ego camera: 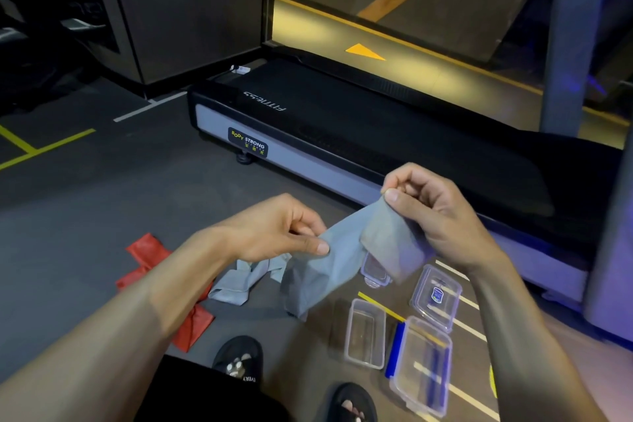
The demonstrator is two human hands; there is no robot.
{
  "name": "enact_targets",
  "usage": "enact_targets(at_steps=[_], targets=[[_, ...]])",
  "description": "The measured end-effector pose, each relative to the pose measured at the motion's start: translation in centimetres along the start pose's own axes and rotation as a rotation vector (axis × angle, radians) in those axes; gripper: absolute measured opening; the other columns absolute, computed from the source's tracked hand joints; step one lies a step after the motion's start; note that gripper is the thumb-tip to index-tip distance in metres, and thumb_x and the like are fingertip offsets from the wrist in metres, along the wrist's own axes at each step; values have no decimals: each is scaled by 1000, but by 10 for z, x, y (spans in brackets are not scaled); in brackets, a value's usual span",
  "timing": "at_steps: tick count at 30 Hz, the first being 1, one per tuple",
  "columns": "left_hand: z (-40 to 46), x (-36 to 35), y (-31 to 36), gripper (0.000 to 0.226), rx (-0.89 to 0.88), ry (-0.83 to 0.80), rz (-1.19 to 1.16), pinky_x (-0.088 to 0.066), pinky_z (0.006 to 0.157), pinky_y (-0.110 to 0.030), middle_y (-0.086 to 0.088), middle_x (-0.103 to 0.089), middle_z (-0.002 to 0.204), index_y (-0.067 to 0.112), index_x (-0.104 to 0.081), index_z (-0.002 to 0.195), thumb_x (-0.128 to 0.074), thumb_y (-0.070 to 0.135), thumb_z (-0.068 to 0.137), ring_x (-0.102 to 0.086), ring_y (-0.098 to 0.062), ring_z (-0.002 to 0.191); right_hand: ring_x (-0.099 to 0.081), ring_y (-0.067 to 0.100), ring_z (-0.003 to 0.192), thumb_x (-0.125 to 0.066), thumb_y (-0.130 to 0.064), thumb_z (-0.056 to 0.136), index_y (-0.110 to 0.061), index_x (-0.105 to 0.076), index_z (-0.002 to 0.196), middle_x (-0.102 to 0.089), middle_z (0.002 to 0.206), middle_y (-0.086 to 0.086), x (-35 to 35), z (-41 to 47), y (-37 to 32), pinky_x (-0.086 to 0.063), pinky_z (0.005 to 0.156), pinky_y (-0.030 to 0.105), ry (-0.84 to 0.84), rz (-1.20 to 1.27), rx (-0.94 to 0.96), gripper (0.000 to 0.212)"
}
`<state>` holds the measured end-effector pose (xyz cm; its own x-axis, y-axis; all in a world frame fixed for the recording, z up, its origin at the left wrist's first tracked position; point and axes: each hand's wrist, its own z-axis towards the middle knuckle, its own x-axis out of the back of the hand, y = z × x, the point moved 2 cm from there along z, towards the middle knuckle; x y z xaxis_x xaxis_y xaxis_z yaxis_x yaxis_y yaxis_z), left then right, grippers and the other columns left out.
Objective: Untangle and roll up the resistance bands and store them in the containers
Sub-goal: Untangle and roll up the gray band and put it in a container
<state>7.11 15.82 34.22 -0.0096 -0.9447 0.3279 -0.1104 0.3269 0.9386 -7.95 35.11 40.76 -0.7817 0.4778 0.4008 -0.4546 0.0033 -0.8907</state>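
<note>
A grey-blue resistance band (pixel 342 257) hangs between my two hands above the floor. My right hand (pixel 431 212) pinches its upper folded end between thumb and fingers. My left hand (pixel 284 229) pinches the band lower down to the left. The band's tail (pixel 239 281) lies crumpled on the floor. A red resistance band (pixel 150 250) lies flat on the floor, partly hidden under my left forearm. Clear plastic containers stand on the floor: a small one (pixel 364 334), a larger one (pixel 423 365), and another (pixel 375 272) partly hidden behind the band.
A clear lid with a blue label (pixel 436 298) and a blue strip (pixel 395 349) lie among the containers. A black and grey treadmill (pixel 308 134) runs across behind my hands. My sandalled feet (pixel 239 358) are at the bottom. Yellow and white lines mark the floor.
</note>
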Motion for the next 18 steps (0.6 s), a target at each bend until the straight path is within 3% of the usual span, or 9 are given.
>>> enact_targets(at_steps=[4, 7, 9, 12, 14, 16, 18], targets=[[-1, -1, 5, 19, 20, 2, 56, -35, 56, -22, -10, -59, 68, 13, -76, 94, -74, 32, 92, -38, -15, 61, -42, 9, 65, -62, -22, 100, -16, -65, 94, -49, 69, -5, 2, -2, 2, -35, 60, 20, -35, -39, 14, 9], [-5, -1, 8, 24, -2, -51, -4, -36, 67, -34, -24, -59, 73, 15, -75, 93, -73, 40, 91, -39, -22, 69, -46, 9, 70, -62, -18, 102, -11, -64, 97, -53, 75, 6, 5, -4, 1, -38, 63, 20, -49, -88, 50, 8], [-9, 1, 14, 20, -21, -67, -108, -34, 67, -38, -20, -51, 69, 16, -73, 85, -72, 34, 92, -39, -24, 70, -50, 11, 75, -62, -21, 101, -11, -63, 98, -58, 83, 8, 8, -6, 4, -41, 68, 23, -34, -79, 53, 10], [-14, 6, 22, 16, -35, -76, -381, -42, 60, -21, -4, -57, 68, 17, -69, 74, -64, 13, 89, -53, -13, 62, -66, 20, 104, -61, -25, 98, -11, -59, 101, -71, 111, 8, 9, -7, 11, -51, 91, 37, -12, 89, 57, 14], [-13, 7, 20, 11, -20, -62, -395, -37, 56, -26, -13, -51, 70, 15, -66, 73, -68, 16, 84, -49, -19, 64, -64, 34, 123, -63, -31, 99, -14, -58, 102, -68, 127, 15, 9, -7, 15, -51, 103, 46, 10, 250, 78, 18], [-12, 7, 18, 14, 0, -45, -334, -29, 59, -33, -16, -47, 77, 13, -65, 76, -72, 25, 80, -41, -27, 72, -60, 40, 128, -67, -37, 97, -19, -58, 101, -68, 126, 15, 11, -7, 14, -51, 103, 46, 52, 404, 90, 20], [-12, 4, 18, 14, 12, -63, -291, -29, 63, -34, -13, -50, 79, 13, -67, 78, -71, 26, 82, -40, -31, 77, -62, 37, 124, -67, -34, 96, -21, -59, 100, -70, 110, 11, 12, -7, 10, -50, 102, 46, 97, 540, 96, 16]])
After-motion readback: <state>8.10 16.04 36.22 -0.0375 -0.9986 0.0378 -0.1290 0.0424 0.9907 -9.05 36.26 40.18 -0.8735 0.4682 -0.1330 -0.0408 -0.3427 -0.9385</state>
